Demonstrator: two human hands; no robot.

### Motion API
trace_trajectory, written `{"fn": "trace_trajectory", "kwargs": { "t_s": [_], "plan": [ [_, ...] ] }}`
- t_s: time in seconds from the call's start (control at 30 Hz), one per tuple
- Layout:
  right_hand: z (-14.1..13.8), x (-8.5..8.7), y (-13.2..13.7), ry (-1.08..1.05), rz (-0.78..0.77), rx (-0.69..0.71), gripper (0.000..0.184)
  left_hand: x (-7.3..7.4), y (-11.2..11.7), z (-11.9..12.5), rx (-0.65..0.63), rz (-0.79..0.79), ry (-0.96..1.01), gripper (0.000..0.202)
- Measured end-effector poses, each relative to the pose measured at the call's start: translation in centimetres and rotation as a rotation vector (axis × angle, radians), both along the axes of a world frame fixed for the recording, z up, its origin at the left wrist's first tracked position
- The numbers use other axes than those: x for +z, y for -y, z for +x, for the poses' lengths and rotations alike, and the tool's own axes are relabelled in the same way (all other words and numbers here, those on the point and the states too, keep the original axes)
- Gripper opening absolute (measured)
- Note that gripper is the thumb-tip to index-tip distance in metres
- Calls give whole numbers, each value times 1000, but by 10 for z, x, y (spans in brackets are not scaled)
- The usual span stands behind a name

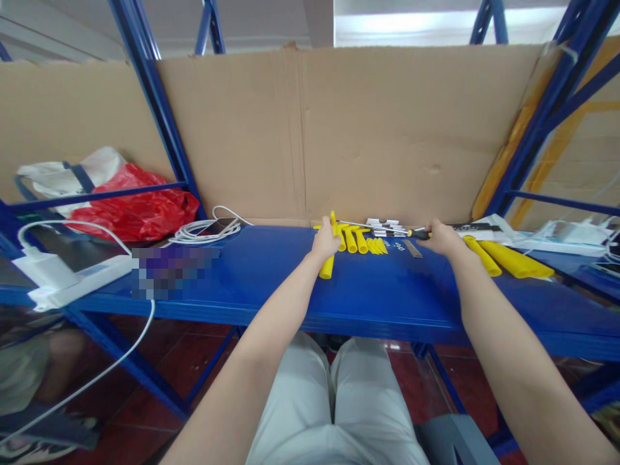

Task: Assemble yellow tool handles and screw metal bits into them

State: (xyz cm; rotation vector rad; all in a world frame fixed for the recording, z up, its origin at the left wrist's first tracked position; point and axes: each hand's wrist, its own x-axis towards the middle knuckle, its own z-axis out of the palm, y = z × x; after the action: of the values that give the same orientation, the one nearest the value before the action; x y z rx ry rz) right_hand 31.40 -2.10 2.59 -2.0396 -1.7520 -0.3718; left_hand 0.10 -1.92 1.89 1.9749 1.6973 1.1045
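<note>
At back of blue shelf [271, 278], near the cardboard wall [387, 129], L hand [325, 242] has fingers wrapped round a yellow tool handle [328, 266]. R hand [443, 237] fingers pinch a screwdriver [419, 234], shaft pointing left. Prob. best to keep both grips firm and clear of the other yellow tools [363, 243].

Head-worn camera, facing forward and down, near blue shelf [368, 297] (sole view)
</note>
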Motion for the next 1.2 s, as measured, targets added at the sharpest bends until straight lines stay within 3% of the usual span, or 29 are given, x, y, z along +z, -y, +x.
{"fn": "trace_trajectory", "kwargs": {
  "t_s": [0.27,0.57,0.87,1.07,1.2],
  "plan": [
    [1,-1,-5,93,55,75,33,0,-1,0,-1,-4,16,40],
    [-9,7,9,44,-40,-62,39,-1,-3,-1,-26,-14,-17,40],
    [-9,7,6,158,-35,72,25,-2,-4,-1,-19,-16,-22,41],
    [-7,4,6,91,-27,-40,38,-1,-3,0,-26,-10,-31,39],
    [-6,4,4,72,-31,-15,38,-1,-3,-1,-24,-6,-27,39]
  ]
}}
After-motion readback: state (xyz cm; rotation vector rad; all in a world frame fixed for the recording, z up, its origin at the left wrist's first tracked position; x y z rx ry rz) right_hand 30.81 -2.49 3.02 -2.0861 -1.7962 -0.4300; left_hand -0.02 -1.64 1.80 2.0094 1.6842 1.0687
